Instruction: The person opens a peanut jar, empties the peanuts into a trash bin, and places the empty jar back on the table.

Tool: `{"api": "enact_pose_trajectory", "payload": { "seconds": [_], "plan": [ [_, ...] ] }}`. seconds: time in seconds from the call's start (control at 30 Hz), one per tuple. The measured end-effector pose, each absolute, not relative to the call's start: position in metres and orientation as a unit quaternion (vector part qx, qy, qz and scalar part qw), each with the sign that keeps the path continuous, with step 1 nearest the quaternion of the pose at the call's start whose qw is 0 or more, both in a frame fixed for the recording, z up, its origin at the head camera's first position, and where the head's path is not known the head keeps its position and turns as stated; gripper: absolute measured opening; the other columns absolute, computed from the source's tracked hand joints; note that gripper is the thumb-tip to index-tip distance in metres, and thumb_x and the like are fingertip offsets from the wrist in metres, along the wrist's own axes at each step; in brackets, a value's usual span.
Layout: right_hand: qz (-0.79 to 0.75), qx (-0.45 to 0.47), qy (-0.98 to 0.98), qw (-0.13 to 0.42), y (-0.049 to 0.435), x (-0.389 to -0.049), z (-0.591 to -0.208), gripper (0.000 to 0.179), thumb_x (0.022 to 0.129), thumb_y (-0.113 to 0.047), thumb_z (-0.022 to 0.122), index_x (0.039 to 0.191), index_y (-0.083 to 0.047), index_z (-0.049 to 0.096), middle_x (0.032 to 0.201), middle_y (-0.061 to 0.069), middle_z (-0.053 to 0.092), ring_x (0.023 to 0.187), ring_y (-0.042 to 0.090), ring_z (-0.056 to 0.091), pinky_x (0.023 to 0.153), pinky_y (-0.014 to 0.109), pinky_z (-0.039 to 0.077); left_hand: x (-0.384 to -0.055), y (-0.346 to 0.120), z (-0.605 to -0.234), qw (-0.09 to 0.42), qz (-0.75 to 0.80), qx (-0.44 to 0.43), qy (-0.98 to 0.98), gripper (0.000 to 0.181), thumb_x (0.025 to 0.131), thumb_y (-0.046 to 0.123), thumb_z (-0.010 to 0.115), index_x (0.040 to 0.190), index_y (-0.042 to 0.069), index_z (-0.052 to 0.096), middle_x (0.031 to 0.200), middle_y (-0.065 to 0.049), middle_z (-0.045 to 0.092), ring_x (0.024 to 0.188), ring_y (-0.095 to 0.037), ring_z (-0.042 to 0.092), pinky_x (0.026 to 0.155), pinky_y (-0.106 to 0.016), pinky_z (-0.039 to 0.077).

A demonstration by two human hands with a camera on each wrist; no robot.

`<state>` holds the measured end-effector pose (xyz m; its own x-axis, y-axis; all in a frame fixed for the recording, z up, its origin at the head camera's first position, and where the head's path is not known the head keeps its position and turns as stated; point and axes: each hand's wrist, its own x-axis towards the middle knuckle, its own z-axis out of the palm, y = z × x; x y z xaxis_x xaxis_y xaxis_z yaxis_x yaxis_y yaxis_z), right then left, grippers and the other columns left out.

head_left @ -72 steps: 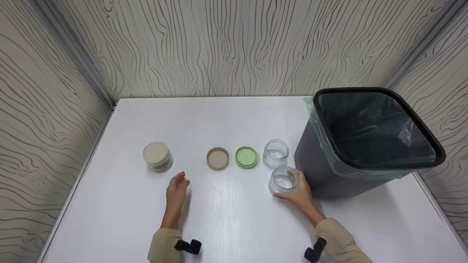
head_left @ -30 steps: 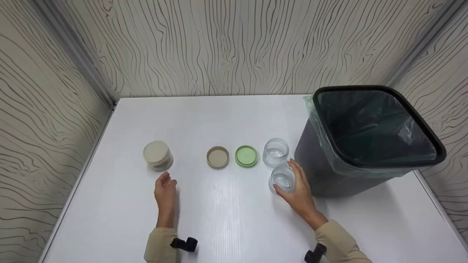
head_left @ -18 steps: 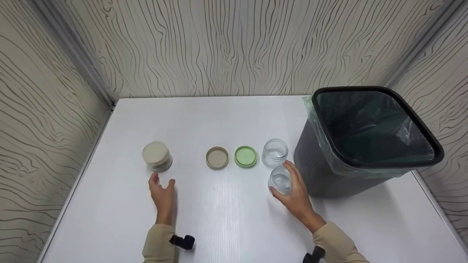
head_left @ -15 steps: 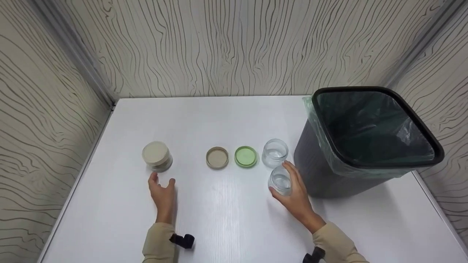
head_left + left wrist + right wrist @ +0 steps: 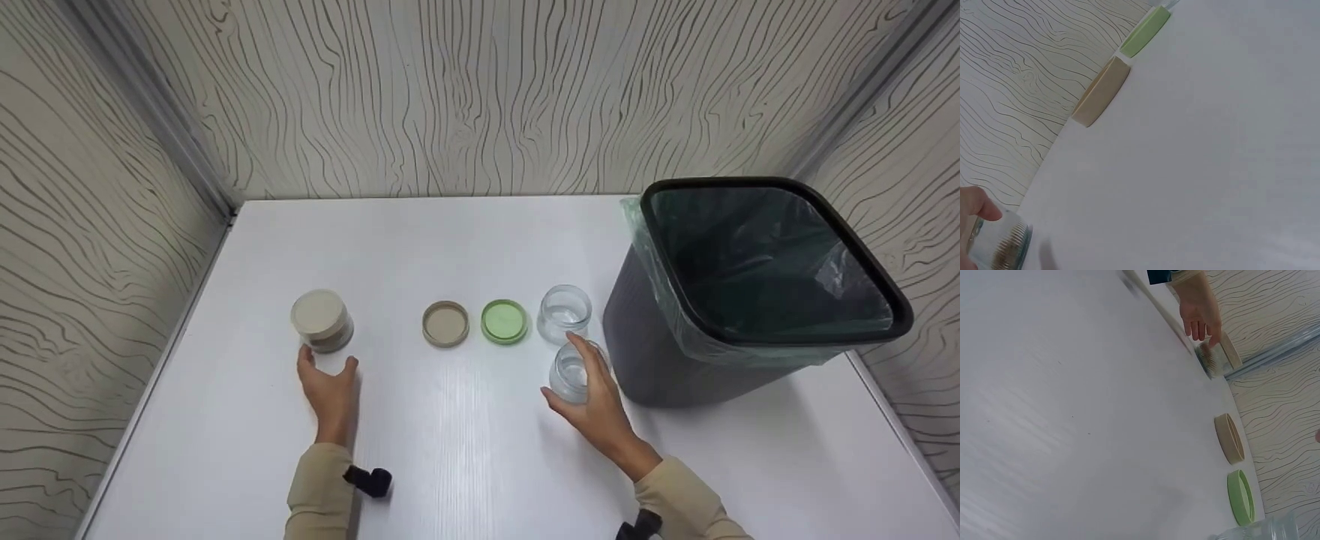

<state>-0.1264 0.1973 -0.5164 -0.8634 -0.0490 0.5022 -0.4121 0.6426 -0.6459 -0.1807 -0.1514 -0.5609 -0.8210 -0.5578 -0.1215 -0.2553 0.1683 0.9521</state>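
- Well, I'm seeing the right hand (image 5: 598, 416) arching about the near glass jar (image 5: 566, 376), thumb and fingers spread; it's apparently gripping nothing, so I'd be lifting it clear without nudging the rim.
- I'm reading the left hand (image 5: 328, 391), spread wide and holding nothing, as lined up for the lidded jar (image 5: 319, 313); I'd be closing thumb and fingers evenly around its glass, keeping it upright.
- That lidded jar is standing just beyond the left fingertips, well apart from the right hand; I'm not managing to tell whether a finger is touching it.
- Between the lidded jar and the far glass jar (image 5: 564, 309), the tan lid (image 5: 445, 325) and green lid (image 5: 504, 322) are lying.
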Motion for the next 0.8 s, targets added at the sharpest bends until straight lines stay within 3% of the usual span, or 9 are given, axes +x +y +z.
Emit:
{"api": "enact_pose_trajectory", "payload": {
  "seconds": [0.33,0.57,0.8],
  "plan": [
    [0.42,0.154,-0.87,0.206,0.189,-0.125,-0.508,0.081,0.068,-0.003,0.082,0.139,0.0,0.043,0.136,0.016,0.054,0.126,0.027,0.051,0.109,-0.001,0.024,-0.196,-0.162,-0.566,0.156,-0.591,0.268,-0.744,0.091,0.081,0.005,0.067,0.152,-0.002,0.009,0.158,-0.026,0.017,0.15,-0.04,0.016,0.128,-0.046,0.014],
    [0.422,0.187,-0.857,0.227,0.185,-0.126,-0.512,0.075,0.067,-0.001,0.082,0.133,0.005,0.047,0.131,0.02,0.058,0.121,0.029,0.054,0.11,0.001,0.03,-0.202,-0.166,-0.569,0.167,-0.592,0.27,-0.741,0.094,0.08,0.004,0.069,0.153,0.0,0.009,0.16,-0.023,0.016,0.151,-0.038,0.015,0.128,-0.045,0.013],
    [0.44,0.192,-0.847,0.227,0.182,-0.126,-0.516,0.069,0.067,0.003,0.081,0.129,0.006,0.051,0.121,0.017,0.062,0.115,0.024,0.059,0.105,0.004,0.039,-0.207,-0.17,-0.569,0.19,-0.601,0.238,-0.739,0.097,0.078,0.007,0.074,0.153,0.003,0.012,0.159,-0.021,0.021,0.15,-0.037,0.019,0.127,-0.048,0.015]
  ]
}}
